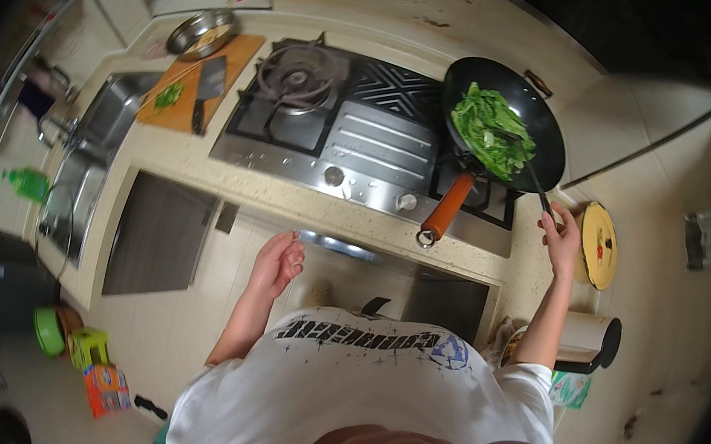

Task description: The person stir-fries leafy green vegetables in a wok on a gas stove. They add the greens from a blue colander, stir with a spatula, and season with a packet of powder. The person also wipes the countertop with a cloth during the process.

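Observation:
My right hand point(560, 238) grips the dark handle of a cooking utensil point(537, 185). Its far end goes into chopped leafy greens point(489, 129) in a black wok point(546, 138), where the head is hidden. The wok sits on the right burner, its orange-brown handle point(450, 208) pointing towards me. My left hand point(279, 263) hangs in front of the counter edge with fingers curled and nothing visible in them. Close to its fingertips, a shiny metal strip point(340, 246) runs below the counter.
Left of the gas stove point(382, 144), a cleaver point(212, 80), chopped greens point(169, 95) and a metal bowl point(201, 34) rest on a wooden cutting board point(236, 59). A double sink point(116, 103) lies farther left. A yellow lid point(598, 245) stands right of my hand.

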Demonstrator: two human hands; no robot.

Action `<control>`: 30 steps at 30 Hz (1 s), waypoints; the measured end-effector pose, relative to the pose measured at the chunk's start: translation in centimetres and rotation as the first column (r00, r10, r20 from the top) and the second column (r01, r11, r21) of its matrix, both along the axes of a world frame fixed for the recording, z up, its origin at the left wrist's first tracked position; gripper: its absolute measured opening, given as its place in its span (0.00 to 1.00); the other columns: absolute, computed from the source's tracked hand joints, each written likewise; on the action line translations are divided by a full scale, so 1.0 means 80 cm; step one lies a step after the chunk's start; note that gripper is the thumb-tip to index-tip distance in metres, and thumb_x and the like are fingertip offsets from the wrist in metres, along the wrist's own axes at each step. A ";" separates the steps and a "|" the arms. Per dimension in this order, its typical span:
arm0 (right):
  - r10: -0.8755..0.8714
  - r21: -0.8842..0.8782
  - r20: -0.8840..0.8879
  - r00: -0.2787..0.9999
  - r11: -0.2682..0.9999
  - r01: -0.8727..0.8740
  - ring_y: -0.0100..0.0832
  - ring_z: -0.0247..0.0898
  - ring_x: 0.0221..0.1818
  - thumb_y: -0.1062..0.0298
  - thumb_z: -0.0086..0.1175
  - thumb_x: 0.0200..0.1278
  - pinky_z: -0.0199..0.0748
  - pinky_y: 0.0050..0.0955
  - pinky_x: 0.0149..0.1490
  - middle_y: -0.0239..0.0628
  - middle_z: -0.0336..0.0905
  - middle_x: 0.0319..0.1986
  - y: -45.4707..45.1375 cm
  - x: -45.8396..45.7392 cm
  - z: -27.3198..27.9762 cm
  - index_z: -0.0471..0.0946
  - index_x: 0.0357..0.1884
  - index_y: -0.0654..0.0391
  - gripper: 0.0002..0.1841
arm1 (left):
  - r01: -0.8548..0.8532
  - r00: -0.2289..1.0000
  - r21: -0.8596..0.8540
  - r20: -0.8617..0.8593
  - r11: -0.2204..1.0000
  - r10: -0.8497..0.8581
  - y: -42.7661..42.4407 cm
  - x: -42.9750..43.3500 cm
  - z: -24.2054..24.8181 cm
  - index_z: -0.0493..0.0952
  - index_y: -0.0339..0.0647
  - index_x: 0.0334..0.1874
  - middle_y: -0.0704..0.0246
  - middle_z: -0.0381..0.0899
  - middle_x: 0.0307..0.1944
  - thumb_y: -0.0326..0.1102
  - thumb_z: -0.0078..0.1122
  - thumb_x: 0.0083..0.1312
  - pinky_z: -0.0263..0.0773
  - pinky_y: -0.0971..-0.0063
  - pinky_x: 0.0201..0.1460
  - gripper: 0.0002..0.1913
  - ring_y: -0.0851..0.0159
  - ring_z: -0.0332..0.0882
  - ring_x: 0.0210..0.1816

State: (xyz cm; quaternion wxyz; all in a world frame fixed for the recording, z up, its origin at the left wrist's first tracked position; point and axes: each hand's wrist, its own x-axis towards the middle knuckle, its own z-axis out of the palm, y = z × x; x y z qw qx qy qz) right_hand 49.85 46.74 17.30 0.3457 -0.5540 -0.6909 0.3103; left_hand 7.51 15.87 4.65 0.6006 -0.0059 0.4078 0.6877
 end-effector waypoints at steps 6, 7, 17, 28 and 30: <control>-0.110 0.352 0.140 0.984 0.934 0.054 0.20 0.70 0.27 0.62 0.58 0.65 0.70 0.19 0.36 0.36 0.81 0.33 -0.034 0.030 0.024 0.74 0.55 0.60 0.20 | -0.097 0.994 0.036 -0.051 0.995 0.099 -0.039 0.033 0.017 0.71 0.43 0.40 0.69 0.79 0.30 0.34 0.52 0.70 0.74 0.83 0.25 0.04 0.73 0.77 0.27; -0.206 0.397 0.092 0.974 0.905 0.154 0.19 0.70 0.28 0.63 0.58 0.65 0.70 0.18 0.37 0.35 0.80 0.33 -0.040 0.032 0.030 0.75 0.54 0.60 0.18 | -0.119 0.990 0.020 -0.070 0.993 0.120 -0.049 0.036 0.018 0.72 0.42 0.39 0.69 0.79 0.30 0.33 0.52 0.70 0.74 0.83 0.25 0.04 0.74 0.76 0.26; 0.132 0.353 -0.365 0.922 0.935 0.006 0.19 0.67 0.23 0.72 0.54 0.67 0.65 0.15 0.28 0.36 0.77 0.27 -0.149 -0.082 0.035 0.78 0.44 0.66 0.09 | -0.269 0.943 -0.039 -0.211 0.962 0.256 -0.126 0.020 0.019 0.74 0.41 0.37 0.71 0.80 0.27 0.33 0.56 0.69 0.74 0.86 0.25 0.04 0.76 0.76 0.24; 0.225 0.396 -0.349 0.910 0.915 -0.075 0.19 0.65 0.20 0.80 0.54 0.63 0.59 0.15 0.24 0.35 0.73 0.22 -0.243 -0.291 0.062 0.78 0.38 0.68 0.05 | -0.188 0.964 -0.077 -0.207 0.979 0.169 -0.099 -0.186 -0.010 0.76 0.41 0.30 0.71 0.78 0.21 0.45 0.49 0.73 0.71 0.84 0.22 0.17 0.75 0.74 0.18; 0.196 0.378 -0.260 0.946 0.922 -0.087 0.19 0.65 0.20 0.79 0.56 0.60 0.59 0.15 0.24 0.34 0.74 0.22 -0.253 -0.340 0.063 0.79 0.35 0.66 0.03 | -0.235 0.946 -0.143 -0.260 0.961 0.192 -0.091 -0.232 -0.013 0.76 0.41 0.29 0.71 0.78 0.21 0.44 0.51 0.72 0.70 0.85 0.21 0.16 0.75 0.73 0.18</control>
